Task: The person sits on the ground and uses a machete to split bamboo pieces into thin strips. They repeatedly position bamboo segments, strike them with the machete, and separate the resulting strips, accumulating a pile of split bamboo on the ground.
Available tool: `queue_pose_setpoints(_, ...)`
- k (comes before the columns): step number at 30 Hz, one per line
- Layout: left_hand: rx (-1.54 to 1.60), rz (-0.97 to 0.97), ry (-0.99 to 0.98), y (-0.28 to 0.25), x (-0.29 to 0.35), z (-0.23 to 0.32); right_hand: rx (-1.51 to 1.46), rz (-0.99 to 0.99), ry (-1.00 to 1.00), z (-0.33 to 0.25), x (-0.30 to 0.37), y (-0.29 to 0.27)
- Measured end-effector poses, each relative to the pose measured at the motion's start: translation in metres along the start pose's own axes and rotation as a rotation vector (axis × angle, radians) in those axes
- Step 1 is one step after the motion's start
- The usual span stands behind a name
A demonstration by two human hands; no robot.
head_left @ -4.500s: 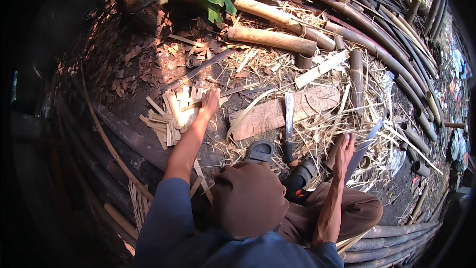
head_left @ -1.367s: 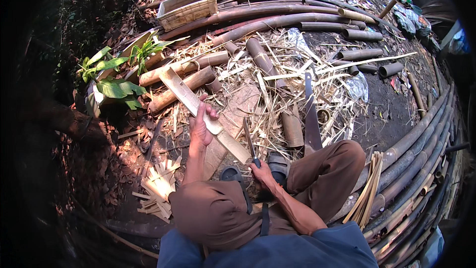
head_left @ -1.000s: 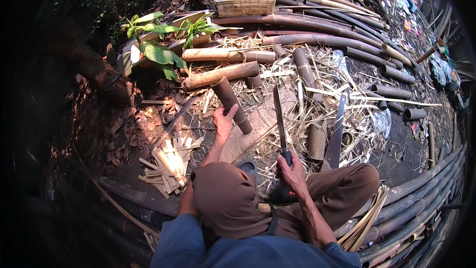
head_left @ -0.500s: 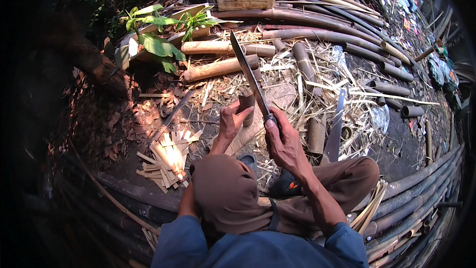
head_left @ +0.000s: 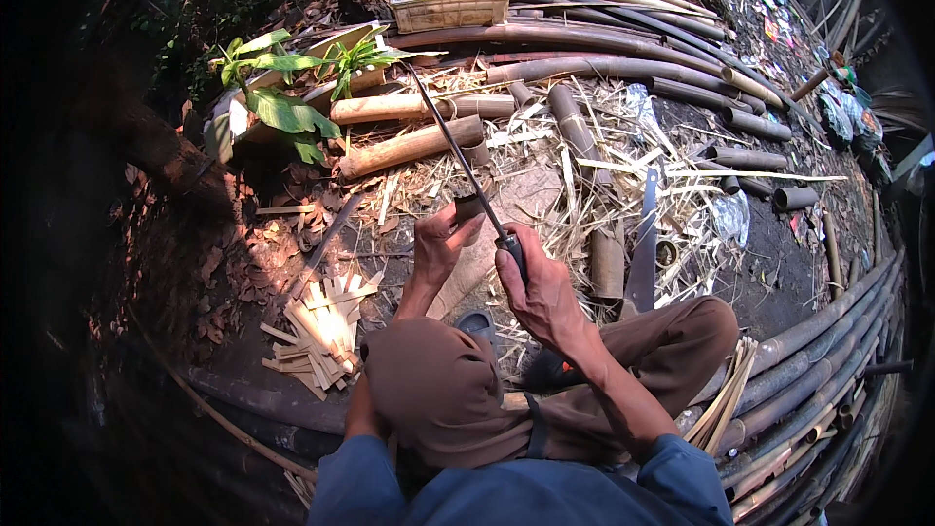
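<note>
My right hand [head_left: 547, 294] grips the dark handle of a machete [head_left: 450, 141], whose long blade slants up and to the left. My left hand [head_left: 436, 251] is closed round a short dark bamboo piece [head_left: 469, 206]. The blade crosses close to the right side of this piece; whether the two touch I cannot tell. Beneath and beyond the hands lies a flat pale-brown slab [head_left: 527, 205]. Left of my left hand, split bamboo strips [head_left: 326, 326] are heaped on the soil.
A handsaw [head_left: 644, 258] stands among shavings and bamboo lengths [head_left: 608, 263] to the right. Long poles [head_left: 584, 37] and a dirty plastic crate [head_left: 450, 10] lie farther off. A leafy plant [head_left: 282, 109] grows at far left. More poles [head_left: 808, 356] flank my bent knee.
The machete has tilted farther left and lower, its edge turned more toward the camera. Both hands shifted slightly left, and the bamboo piece is more tilted. The whole view moved a little.
</note>
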State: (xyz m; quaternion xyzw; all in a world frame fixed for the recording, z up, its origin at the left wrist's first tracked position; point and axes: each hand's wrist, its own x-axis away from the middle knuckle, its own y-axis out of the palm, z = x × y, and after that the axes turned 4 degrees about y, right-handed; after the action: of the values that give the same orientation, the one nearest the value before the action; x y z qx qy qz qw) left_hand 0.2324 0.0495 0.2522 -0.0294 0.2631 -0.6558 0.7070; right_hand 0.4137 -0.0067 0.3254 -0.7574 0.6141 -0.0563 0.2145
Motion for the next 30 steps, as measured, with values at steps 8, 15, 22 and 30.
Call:
queue_pose_setpoints(8,-0.006,0.104,0.057,-0.023,-0.017,0.06,0.011,-0.017,-0.039,-0.043,-0.013,-0.02)
queue_pose_setpoints(15,-0.46,-0.137,0.12,-0.072,-0.011,0.008,0.064,-0.121,0.199,0.068,-0.01,0.014)
queue_pose_setpoints(22,-0.235,-0.124,0.285,-0.009,-0.063,0.047,-0.16,-0.334,0.44,0.087,-0.041,0.0)
queue_pose_setpoints(30,-0.373,-0.066,0.25,0.028,-0.096,0.045,0.229,-0.037,0.27,0.144,-0.072,0.009)
